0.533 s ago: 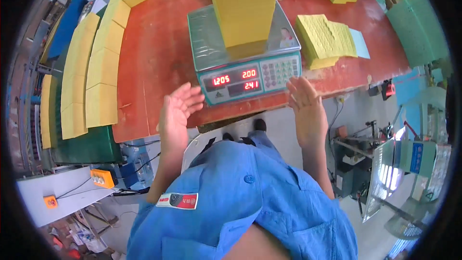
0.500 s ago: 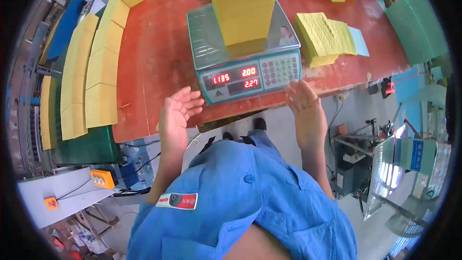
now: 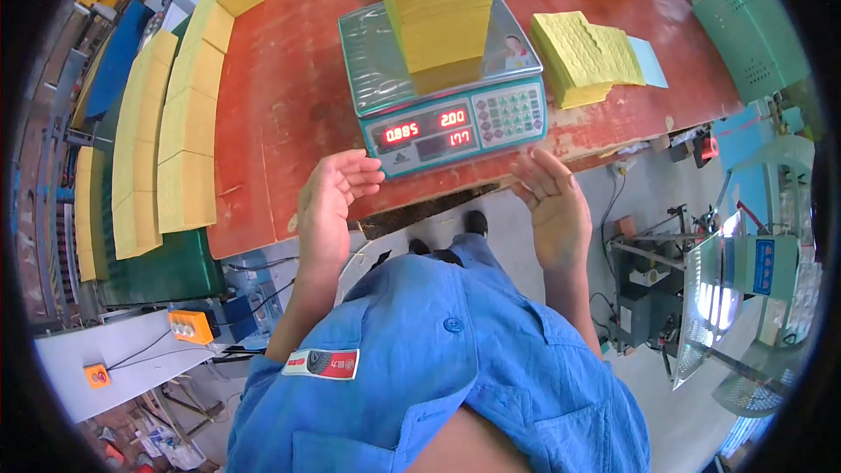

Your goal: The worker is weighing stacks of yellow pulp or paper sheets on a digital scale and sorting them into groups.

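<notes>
Tall yellow stack [image 3: 438,9]: It is standing upright on the pan of the scale [image 3: 482,105], its top running out of view.
Left hand [image 3: 328,197]: It is holding nothing, its fingers loosely bent and close together by the scale's near left corner; whether they are touching it, one cannot tell.
Right hand [image 3: 556,206]: It is hanging just off the near right corner, empty, fingers curving inward.
Toppling risk: The stack is looking tall for its base, so a knock to the scale could be tipping it over.
Reading risk: Fingertips leaning on the scale could be skewing the figures on the red display [image 3: 425,131].
Display change: It is showing lower figures than in the earlier frames.
Hand change: The left fingertips are now overlapping the scale's corner in view, while the right fingers are bending more.
</notes>
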A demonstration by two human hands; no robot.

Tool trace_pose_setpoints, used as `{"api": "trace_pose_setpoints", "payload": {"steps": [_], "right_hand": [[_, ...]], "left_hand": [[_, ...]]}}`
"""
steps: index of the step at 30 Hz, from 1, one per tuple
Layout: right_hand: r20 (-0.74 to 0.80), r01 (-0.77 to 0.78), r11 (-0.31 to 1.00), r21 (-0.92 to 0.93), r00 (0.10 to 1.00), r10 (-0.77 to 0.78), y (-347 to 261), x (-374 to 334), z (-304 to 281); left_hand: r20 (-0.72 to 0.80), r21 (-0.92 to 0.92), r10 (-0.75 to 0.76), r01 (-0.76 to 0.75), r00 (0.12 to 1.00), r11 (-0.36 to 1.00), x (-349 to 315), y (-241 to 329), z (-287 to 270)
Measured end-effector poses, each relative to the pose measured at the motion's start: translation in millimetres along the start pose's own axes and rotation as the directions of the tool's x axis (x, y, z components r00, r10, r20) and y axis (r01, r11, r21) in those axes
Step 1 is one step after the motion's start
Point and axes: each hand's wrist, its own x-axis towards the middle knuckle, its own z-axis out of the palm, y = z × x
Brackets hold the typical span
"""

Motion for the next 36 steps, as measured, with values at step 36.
{"api": "trace_pose_setpoints", "payload": {"steps": [36], "right_hand": [[0.707,0.016,0.724,-0.690,0.226,0.670,225.3,73.1,147.2]], "left_hand": [[-0.174,-0.001,0.239,-0.243,0.955,0.970,193.2,48.4,-68.1]]}}
